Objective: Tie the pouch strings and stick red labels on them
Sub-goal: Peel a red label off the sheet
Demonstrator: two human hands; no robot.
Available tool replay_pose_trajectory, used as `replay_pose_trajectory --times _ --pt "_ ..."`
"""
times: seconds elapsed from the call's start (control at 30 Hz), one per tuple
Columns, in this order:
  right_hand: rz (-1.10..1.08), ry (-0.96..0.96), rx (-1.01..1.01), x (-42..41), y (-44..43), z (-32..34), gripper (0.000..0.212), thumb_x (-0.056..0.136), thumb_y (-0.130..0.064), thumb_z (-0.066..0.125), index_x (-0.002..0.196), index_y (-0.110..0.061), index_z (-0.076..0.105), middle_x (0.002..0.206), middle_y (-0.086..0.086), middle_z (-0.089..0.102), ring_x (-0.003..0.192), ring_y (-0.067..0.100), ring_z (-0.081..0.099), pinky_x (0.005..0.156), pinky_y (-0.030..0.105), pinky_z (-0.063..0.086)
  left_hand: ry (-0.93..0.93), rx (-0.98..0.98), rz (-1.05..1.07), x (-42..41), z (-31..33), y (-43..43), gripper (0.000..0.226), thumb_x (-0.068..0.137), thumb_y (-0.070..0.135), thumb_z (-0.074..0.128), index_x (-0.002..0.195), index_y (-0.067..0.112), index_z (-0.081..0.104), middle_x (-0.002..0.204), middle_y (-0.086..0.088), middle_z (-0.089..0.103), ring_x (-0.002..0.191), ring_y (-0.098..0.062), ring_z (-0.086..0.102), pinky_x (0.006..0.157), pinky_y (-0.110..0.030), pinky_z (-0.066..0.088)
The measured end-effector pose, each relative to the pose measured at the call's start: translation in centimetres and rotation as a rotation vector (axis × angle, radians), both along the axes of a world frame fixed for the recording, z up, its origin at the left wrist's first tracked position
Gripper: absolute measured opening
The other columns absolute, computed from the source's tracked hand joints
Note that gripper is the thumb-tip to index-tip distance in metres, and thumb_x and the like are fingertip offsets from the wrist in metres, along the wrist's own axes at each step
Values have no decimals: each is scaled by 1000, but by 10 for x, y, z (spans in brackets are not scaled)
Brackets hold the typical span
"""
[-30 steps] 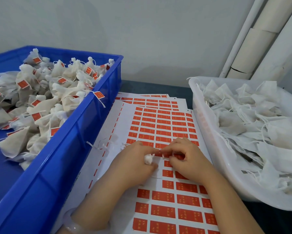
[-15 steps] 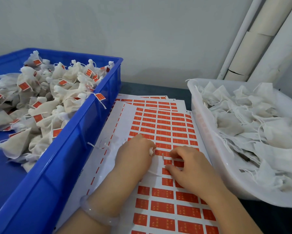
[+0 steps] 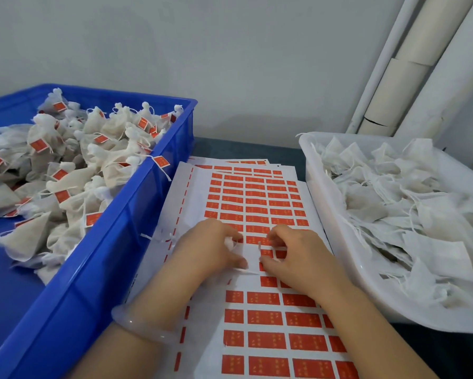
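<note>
A white pouch [image 3: 229, 243] is gripped in the curled left hand [image 3: 210, 247] over the label sheet [image 3: 257, 203]; only its puckered top is seen. The right hand [image 3: 298, 255] is curled, fingertips set among the red labels [image 3: 262, 298]; whether anything is pinched cannot be told.

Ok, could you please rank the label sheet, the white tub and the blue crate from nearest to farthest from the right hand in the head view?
1. label sheet, directly under the right hand, touching it.
2. white tub, just right of the hand, rim alongside.
3. blue crate, on the left, beyond the left hand holding a pouch.
</note>
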State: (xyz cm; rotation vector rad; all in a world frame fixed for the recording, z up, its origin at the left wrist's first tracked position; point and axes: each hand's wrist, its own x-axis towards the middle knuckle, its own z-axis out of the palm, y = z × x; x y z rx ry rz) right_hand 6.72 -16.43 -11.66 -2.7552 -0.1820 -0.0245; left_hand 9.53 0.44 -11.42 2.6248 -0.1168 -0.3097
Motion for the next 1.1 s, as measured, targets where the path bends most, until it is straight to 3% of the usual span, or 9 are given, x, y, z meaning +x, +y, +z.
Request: replay_pose_trajectory --times 0.17,0.33,0.53,0.7,0.8,0.93,1.1 --pt "-68 -10 -17 7 7 -2 42 78 -50 64 114 -34 48 113 -14 60 86 4 56 75 14 39 -26 -50 51 -2 -9 2 56 68 47 76 121 43 56 130 14 54 64 -3 45 46 -13 39" --pt "-116 -13 24 10 10 -5 42 78 -46 67 114 -33 49 111 -13 61 79 2 51 73 14 39 -62 -97 68 -3 -15 5 55 66 50 76 118 44 58 131 16 54 80 -1 45 48 -12 32" --pt "-162 26 70 12 16 -3 45 73 -48 70 101 -37 37 97 -17 49 75 2 48 62 10 35 -98 -111 90 -4 -17 5 52 68 49 75 117 44 58 131 16 54 82 0 43 48 -11 29" --pt "-199 86 114 19 22 2 50 72 -40 73 100 -34 32 90 -15 43 67 3 48 53 11 32 -94 -147 102 -7 -16 6 48 71 47 74 117 43 59 130 16 55 80 0 46 50 -10 33" --pt "-183 77 106 21 24 2 46 74 -36 73 98 -34 33 86 -16 42 59 2 45 50 12 30 -101 -151 70 -10 -12 7 48 75 46 71 121 42 56 133 15 52 93 -4 53 62 -12 40" --pt "-139 71 166 16 11 -1 38 77 -33 70 99 -35 39 90 -17 47 68 0 48 58 9 36 -219 -41 -69 -10 2 -8 47 84 37 64 128 42 49 140 13 45 121 -13 49 93 -29 45" --pt "-109 53 299 1 -7 -7 29 82 -23 66 99 -39 48 95 -23 52 78 -7 52 66 2 36 -150 27 -163 0 8 -28 38 86 35 62 123 37 57 132 7 52 111 -16 54 89 -27 46"
